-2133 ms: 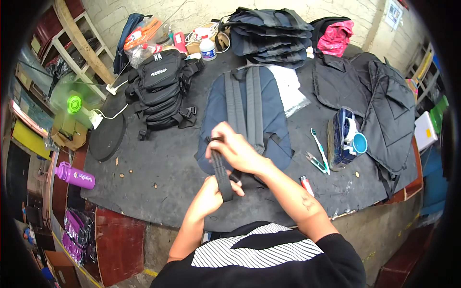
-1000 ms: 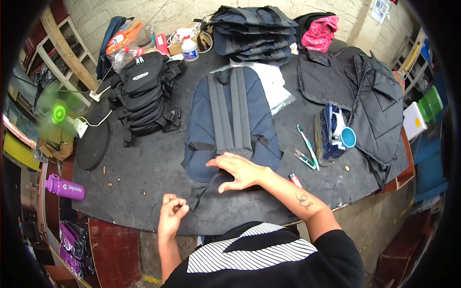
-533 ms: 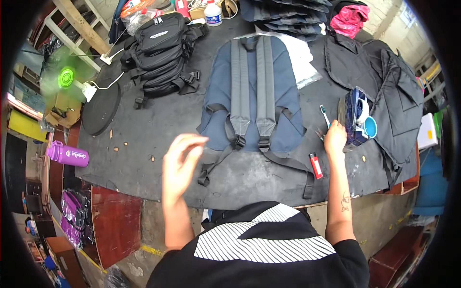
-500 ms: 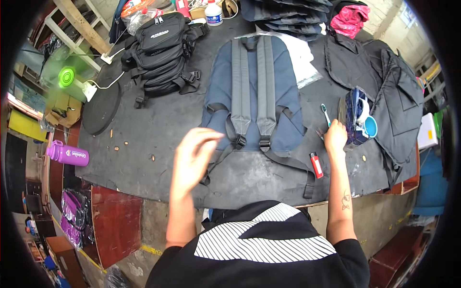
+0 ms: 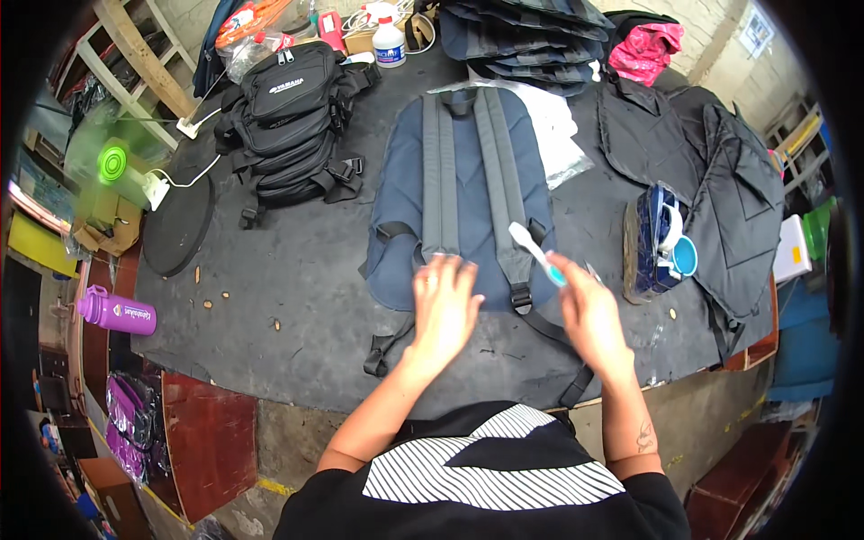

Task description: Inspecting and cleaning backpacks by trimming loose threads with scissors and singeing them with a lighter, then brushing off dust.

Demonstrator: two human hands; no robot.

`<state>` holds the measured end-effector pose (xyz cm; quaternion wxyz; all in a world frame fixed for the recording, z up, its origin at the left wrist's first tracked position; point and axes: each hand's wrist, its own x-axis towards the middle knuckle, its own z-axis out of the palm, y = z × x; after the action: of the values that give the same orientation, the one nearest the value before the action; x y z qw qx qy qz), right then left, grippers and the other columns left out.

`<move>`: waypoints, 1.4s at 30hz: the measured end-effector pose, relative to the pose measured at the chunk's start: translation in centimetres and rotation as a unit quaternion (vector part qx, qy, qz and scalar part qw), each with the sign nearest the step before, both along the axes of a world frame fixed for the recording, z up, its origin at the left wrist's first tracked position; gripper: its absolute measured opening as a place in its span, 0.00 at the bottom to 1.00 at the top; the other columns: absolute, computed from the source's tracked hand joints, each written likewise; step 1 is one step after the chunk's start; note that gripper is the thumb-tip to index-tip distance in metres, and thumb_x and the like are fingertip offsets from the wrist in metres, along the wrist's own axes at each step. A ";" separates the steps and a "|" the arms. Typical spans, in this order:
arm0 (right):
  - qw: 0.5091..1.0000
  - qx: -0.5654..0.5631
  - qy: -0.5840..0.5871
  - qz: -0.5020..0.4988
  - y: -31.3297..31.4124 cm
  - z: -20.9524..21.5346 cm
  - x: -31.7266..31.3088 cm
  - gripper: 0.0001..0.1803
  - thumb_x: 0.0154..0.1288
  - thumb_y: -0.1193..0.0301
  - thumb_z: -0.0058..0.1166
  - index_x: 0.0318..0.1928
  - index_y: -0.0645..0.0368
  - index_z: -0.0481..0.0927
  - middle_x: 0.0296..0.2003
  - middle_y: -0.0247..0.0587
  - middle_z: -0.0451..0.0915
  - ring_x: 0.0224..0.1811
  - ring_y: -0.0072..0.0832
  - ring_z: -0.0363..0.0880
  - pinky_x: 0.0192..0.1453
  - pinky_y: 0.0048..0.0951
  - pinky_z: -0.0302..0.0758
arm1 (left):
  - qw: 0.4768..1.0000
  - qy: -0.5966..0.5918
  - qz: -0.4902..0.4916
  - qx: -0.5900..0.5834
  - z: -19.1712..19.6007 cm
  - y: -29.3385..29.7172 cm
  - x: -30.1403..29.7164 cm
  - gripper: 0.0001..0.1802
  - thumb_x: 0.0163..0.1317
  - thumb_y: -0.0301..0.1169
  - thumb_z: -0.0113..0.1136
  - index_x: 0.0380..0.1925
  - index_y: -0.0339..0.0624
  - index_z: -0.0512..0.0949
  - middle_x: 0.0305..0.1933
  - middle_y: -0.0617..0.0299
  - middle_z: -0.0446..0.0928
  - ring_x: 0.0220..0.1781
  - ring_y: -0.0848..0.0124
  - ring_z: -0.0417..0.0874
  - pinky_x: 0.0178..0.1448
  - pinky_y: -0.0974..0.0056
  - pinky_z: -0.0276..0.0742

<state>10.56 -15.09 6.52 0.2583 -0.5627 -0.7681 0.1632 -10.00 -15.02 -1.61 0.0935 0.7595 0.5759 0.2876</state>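
Backpack (image 5: pixel 470 180), head view: it lies flat on the desk (image 5: pixel 306 270), straps upward, directly ahead of both hands. Its long axis runs away from the person, with the lower edge nearest. The left hand (image 5: pixel 441 315) is the nearer of the two, overlapping that edge at the end of the left strap (image 5: pixel 440 180). Its fingers are bent; whether they pinch the strap cannot be told. The right hand (image 5: pixel 589 315) is just beside the lower right corner, its fingers closed on a toothbrush (image 5: pixel 538 255), which slants leftward and away from the person, toward the lower end of the right strap (image 5: pixel 502 180); contact with the strap cannot be determined.

Materials: the panel is dull blue woven cloth, rounded at the corners. Both straps are long, padded and grey; the right tapers to a dark buckle (image 5: pixel 521 299) with flat black webbing (image 5: pixel 551 331) trailing onto the desk. The toothbrush is slender, smooth, white and turquoise. Beyond, left, is a bulky black bag (image 5: pixel 292 135).
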 end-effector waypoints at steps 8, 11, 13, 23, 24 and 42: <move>0.986 0.021 -0.148 0.071 3.4 -6.2 -6.2 0.18 0.59 0.74 0.47 0.50 0.61 0.77 0.27 0.49 0.78 0.26 0.42 0.81 0.29 0.38 0.77 | 0.990 0.057 0.084 -0.099 -2.1 -0.4 -2.1 0.55 0.45 0.53 0.68 0.66 0.33 0.54 0.72 0.50 0.51 0.76 0.51 0.40 0.73 0.40 0.32; 0.956 -0.032 -0.267 0.119 1.3 -4.0 -5.8 0.18 0.59 0.75 0.46 0.50 0.64 0.76 0.27 0.48 0.78 0.25 0.39 0.81 0.26 0.36 0.77 | 0.989 0.053 0.094 -0.101 -2.4 -0.6 -2.7 0.55 0.45 0.53 0.68 0.66 0.33 0.54 0.72 0.50 0.51 0.76 0.51 0.41 0.73 0.41 0.32; 0.950 -0.044 -0.281 0.128 1.6 -4.0 -5.9 0.18 0.58 0.75 0.47 0.49 0.65 0.77 0.26 0.47 0.78 0.24 0.37 0.81 0.25 0.34 0.76 | 0.988 0.054 0.092 -0.109 -2.2 -0.7 -2.6 0.55 0.45 0.53 0.68 0.66 0.32 0.54 0.72 0.50 0.51 0.76 0.51 0.41 0.73 0.40 0.32; 0.992 0.025 -0.123 -0.033 3.0 4.4 -2.6 0.22 0.54 0.82 0.44 0.50 0.55 0.78 0.26 0.48 0.74 0.31 0.45 0.80 0.35 0.40 0.77 | 0.980 -0.082 0.042 -0.177 2.8 -0.5 -3.1 0.36 0.46 0.43 0.69 0.54 0.37 0.71 0.58 0.50 0.70 0.65 0.52 0.65 0.65 0.49 0.57; 0.994 0.005 -0.100 -0.047 3.4 5.4 -2.7 0.21 0.55 0.82 0.45 0.49 0.56 0.78 0.28 0.48 0.73 0.31 0.46 0.80 0.36 0.41 0.77 | 0.988 -0.112 0.031 -0.102 3.3 0.0 -2.6 0.29 0.49 0.43 0.67 0.49 0.40 0.75 0.52 0.52 0.74 0.60 0.53 0.70 0.61 0.53 0.62; 0.969 0.052 -0.241 0.032 10.5 -7.3 -8.8 0.18 0.57 0.73 0.50 0.47 0.70 0.74 0.33 0.51 0.74 0.27 0.41 0.81 0.27 0.33 0.78 | 0.981 0.089 -0.142 -0.095 -2.6 3.3 2.3 0.37 0.60 0.59 0.48 0.63 0.48 0.66 0.71 0.46 0.51 0.75 0.44 0.39 0.70 0.31 0.28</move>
<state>1.75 -4.59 -0.75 0.0886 -0.5468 -0.8325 -0.0092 -7.73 -11.73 -4.22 0.1530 0.8439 0.4928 0.1467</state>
